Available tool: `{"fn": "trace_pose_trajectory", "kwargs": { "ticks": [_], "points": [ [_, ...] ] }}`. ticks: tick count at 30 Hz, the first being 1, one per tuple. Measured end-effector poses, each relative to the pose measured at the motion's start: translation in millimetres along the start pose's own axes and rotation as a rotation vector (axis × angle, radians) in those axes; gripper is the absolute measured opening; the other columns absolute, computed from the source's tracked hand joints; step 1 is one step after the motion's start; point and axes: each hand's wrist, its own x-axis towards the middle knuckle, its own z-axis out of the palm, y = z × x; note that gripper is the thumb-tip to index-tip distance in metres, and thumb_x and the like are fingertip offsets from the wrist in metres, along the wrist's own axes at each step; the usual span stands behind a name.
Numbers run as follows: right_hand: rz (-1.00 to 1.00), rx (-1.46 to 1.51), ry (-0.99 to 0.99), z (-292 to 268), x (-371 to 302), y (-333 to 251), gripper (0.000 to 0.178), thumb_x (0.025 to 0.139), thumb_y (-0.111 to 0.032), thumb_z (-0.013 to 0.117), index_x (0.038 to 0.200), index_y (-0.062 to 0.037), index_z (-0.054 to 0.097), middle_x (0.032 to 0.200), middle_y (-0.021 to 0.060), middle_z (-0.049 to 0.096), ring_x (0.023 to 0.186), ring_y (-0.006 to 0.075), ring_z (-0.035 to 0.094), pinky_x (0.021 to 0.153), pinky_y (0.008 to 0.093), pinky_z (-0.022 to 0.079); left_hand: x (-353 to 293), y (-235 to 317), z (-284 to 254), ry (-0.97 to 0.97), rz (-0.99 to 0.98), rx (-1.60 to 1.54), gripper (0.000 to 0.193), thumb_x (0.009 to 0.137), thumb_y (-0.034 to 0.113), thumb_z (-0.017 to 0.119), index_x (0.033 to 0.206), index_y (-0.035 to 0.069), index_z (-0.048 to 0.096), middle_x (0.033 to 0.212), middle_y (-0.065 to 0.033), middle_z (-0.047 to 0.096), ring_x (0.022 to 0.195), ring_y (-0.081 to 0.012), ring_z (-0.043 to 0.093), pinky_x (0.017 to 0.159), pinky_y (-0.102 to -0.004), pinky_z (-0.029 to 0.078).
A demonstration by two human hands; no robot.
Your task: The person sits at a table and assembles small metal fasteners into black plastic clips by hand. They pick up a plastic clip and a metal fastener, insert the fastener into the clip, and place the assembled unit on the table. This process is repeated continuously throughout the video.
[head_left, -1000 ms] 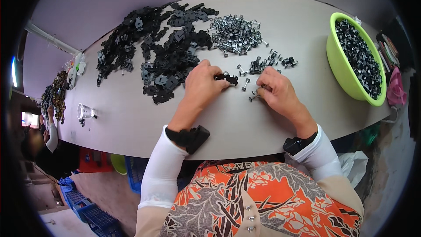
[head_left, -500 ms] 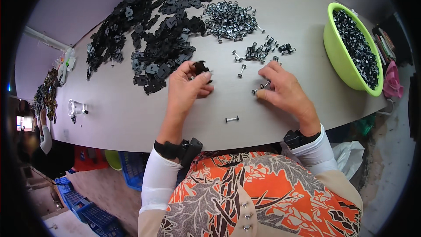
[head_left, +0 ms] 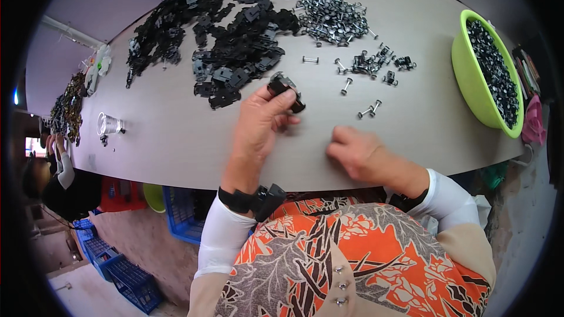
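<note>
Pinched between thumb and fingers of my left hand (head_left: 261, 117) is a black plastic toy-car chassis (head_left: 286, 90), raised over the table. My right hand (head_left: 358, 154) is low near the table's front edge, its fingers curled together and slightly blurred. Whatever may be in those fingers is hidden. Two wheel axles (head_left: 365, 113), short silver rods with black wheels, lie beyond my right hand. Another axle (head_left: 347, 86) rests farther back, and one more (head_left: 310, 59) sits between the chassis pile (head_left: 238, 53) and the axle heap (head_left: 333, 19).
A loose cluster of axles (head_left: 367, 63) lies right of centre. The green basin (head_left: 483, 91) at the right is full of small black parts. At the left stand a clear cup (head_left: 107, 123) and a heap of parts (head_left: 67, 108), where another person's hands (head_left: 56, 141) are.
My right hand has left the two axles and come down toward the front edge. The axle there no longer shows. My left hand has turned the chassis. The view has shifted slightly.
</note>
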Motion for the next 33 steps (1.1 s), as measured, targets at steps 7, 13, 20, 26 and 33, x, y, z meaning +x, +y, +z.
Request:
{"fn": "trace_pose_trajectory", "kwargs": {
  "ticks": [7,13,20,26,33],
  "points": [
    [0.191,0.042,0.253,-8.5,4.9,5.4,0.024,0.072,0.004,0.060,0.095,-0.0018,0.055,0.096,0.0114,0.051,0.072,0.0305,0.059,0.061,0.0392,0.050,-16.5,-7.5,-2.1,-0.053,-0.116,-0.036,0.030,0.078,0.003,0.072,0.106,0.004,0.060,0.078,-0.0038,0.064,0.053,-0.0092,0.054,0.043,-0.0203,0.042],
    [0.172,0.089,0.106,-21.1,2.1,7.0,0.024,0.075,0.003,0.060,0.097,-0.0003,0.055,0.106,0.0119,0.050,0.077,0.0304,0.060,0.064,0.0391,0.051,-20.1,-11.9,-1.5,-0.115,-0.210,-0.104,0.031,0.077,-0.002,0.069,0.101,0.005,0.050,0.080,-0.0094,0.063,0.064,-0.0227,0.069,0.051,-0.0288,0.057],
    [0.188,0.062,0.111,-29.0,-1.9,9.0,0.024,0.073,0.002,0.063,0.096,0.0001,0.056,0.106,0.0138,0.049,0.082,0.0325,0.059,0.068,0.0396,0.050,-26.5,-8.9,4.7,-0.130,-0.254,-0.047,0.023,0.080,-0.001,0.067,0.093,0.005,0.049,0.082,-0.0112,0.063,0.066,-0.0234,0.069,0.054,-0.0293,0.058],
    [0.191,0.032,0.160,-29.2,-6.6,12.8,0.026,0.071,0.004,0.064,0.096,-0.0009,0.058,0.104,0.0135,0.051,0.081,0.0310,0.059,0.067,0.0378,0.049,-28.2,-13.2,15.5,-0.170,-0.288,-0.029,0.015,0.086,0.006,0.064,0.092,0.003,0.051,0.082,-0.0113,0.063,0.068,-0.0220,0.069,0.057,-0.0285,0.057],
    [0.024,0.214,0.473,-32.0,-1.1,-0.3,0.042,0.066,0.005,0.070,0.106,-0.0027,0.060,0.099,0.0118,0.058,0.082,0.0298,0.058,0.069,0.0354,0.050,-26.5,-22.0,27.1,-0.225,-0.286,-0.007,0.012,0.090,0.010,0.061,0.094,0.001,0.055,0.081,-0.0099,0.063,0.066,-0.0193,0.067,0.056,-0.0274,0.055]
  ]
}}
